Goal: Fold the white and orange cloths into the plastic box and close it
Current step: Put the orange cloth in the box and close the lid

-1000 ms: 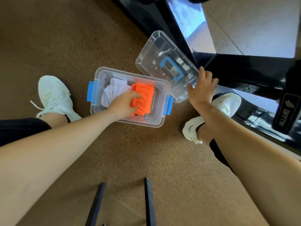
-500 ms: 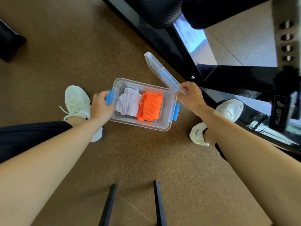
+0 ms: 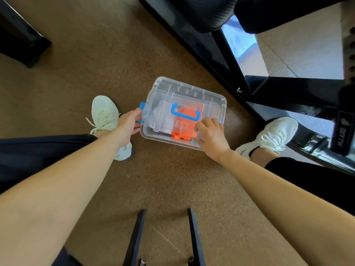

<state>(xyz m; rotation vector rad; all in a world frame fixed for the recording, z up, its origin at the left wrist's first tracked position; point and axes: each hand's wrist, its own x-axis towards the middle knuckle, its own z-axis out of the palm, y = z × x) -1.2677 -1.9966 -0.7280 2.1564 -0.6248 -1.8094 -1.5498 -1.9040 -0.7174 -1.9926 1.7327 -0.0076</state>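
Box (image 3: 153, 134) w/ 1 lid (image 3: 192, 93), 2 cloths inside; left hand (image 3: 127, 125) gripping latch (image 3: 142, 106), right hand (image 3: 211, 134) gripping lid.

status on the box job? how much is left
Done: white cloth and orange cloth lie folded inside the plastic box. In hand: the lid sits over it, right hand on top, left hand at the left blue latch. Left: seating the lid and snapping the latches.

Your plastic box (image 3: 153, 135) and its lid (image 3: 192, 93) are clear glossy plastic with blue plastic latches. Soft orange cloth (image 3: 184, 121) and white cloth (image 3: 163, 120) show through. The floor (image 3: 172, 179) looks like matt, speckled cork; the black frame (image 3: 288, 93) beside you is shiny.
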